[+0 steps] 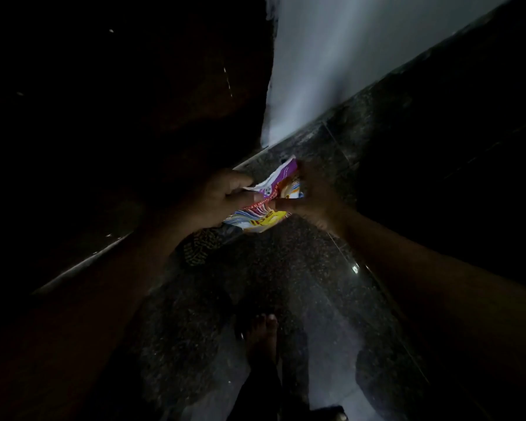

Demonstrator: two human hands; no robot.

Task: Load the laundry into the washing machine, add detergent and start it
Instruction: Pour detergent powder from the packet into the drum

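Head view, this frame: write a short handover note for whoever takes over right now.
Left hand: grips the left end of the detergent sachet.
Right hand: pinches its right end.
Sachet: crumpled, held in the air between both hands above the speckled floor. Whether it is torn open cannot be told.
Done: sachet in hand. The washing machine and laundry cannot be made out in the dark, so loading is unconfirmed.
Left: open the sachet if needed, add detergent, start the machine.
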